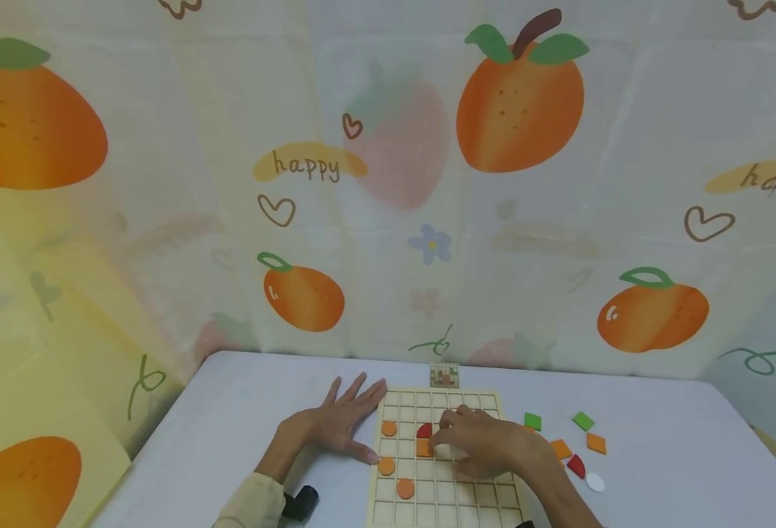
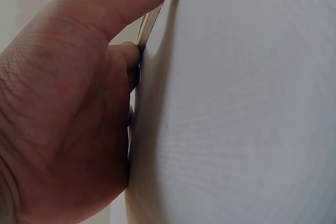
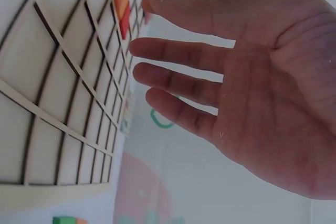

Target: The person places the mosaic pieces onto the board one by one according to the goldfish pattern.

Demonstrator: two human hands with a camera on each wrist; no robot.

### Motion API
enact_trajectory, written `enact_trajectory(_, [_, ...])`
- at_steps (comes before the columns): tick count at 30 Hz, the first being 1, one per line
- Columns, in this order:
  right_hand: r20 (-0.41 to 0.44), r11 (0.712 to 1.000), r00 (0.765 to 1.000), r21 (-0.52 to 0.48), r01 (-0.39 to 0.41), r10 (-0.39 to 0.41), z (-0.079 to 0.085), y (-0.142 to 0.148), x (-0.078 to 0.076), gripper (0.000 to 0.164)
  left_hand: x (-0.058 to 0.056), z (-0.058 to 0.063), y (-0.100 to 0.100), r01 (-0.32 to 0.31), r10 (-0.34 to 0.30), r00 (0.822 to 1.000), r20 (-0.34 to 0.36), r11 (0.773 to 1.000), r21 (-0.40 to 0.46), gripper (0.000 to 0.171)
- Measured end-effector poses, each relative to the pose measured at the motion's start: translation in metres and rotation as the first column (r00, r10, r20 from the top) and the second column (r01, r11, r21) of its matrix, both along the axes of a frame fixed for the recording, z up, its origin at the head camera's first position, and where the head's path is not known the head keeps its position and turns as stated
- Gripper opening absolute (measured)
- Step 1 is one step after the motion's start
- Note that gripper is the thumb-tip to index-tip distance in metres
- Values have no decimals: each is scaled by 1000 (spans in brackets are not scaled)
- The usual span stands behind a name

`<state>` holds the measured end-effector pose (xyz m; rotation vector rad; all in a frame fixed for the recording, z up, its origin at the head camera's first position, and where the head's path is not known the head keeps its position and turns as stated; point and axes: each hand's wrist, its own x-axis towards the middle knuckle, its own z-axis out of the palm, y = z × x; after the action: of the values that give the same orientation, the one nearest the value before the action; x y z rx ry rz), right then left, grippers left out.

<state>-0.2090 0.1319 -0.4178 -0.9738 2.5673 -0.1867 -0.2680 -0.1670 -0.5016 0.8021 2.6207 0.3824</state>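
Observation:
A pale wooden grid board (image 1: 436, 499) lies on the white table. My left hand (image 1: 343, 424) rests beside its left edge with spread fingers; the thumb and fingertips are right at that edge. In the left wrist view, the left thumb (image 2: 126, 3) reaches along the board's side. My right hand (image 1: 477, 440) is over the middle of the board, fingertips beside an orange square (image 1: 424, 448) and a red quarter-circle (image 1: 425, 430). The right wrist view shows the right hand's fingers (image 3: 178, 56) extended and apart, with nothing between them. Orange discs (image 1: 386, 466) sit in cells on the left.
Right of the board lie loose pieces: green squares (image 1: 583, 421), orange squares (image 1: 595, 443), a red quarter-circle (image 1: 576, 466) and a white disc (image 1: 595, 482). A small patterned card (image 1: 444, 375) is at the board's far edge. A black object (image 1: 302, 503) is by the left sleeve.

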Motion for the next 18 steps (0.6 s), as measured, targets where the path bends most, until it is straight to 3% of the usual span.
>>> enact_trajectory(6, [-61, 992, 998, -128, -20, 12, 10, 21, -4, 35, 2, 4, -2, -5, 5, 1000, 6, 1000, 5, 119])
enact_trajectory(9, [-50, 986, 998, -165, 19, -27, 16, 37, -2, 33, 2, 2, -3, 8, -8, 1000, 6, 1000, 3, 120])
enact_trajectory(14, [-7, 975, 986, -156, 161, -164, 22, 74, 3, 26, 1, -2, -1, 29, -29, 1000, -4, 999, 14, 120])
enact_trajectory(18, [28, 942, 944, -65, 331, -329, 17, 108, 7, 19, 1, -3, -2, 32, -32, 999, -8, 999, 24, 121])
